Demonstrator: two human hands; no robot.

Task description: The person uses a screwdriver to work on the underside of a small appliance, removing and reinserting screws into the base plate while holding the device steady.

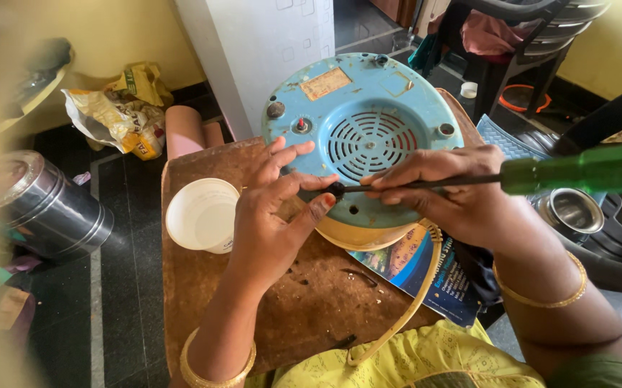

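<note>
A round light-blue appliance base lies upside down on a small brown wooden table, with a vent grille in its middle and a yellow body under it. My left hand pinches a small black rubber foot between thumb and forefinger at the base's near edge. My right hand holds a screwdriver with a green handle and a dark shaft. The shaft's tip touches the black foot.
A white paper cup stands on the table left of my left hand. A blue booklet lies under the appliance. On the dark floor stand a steel canister, crumpled bags, a steel cup and a white cabinet.
</note>
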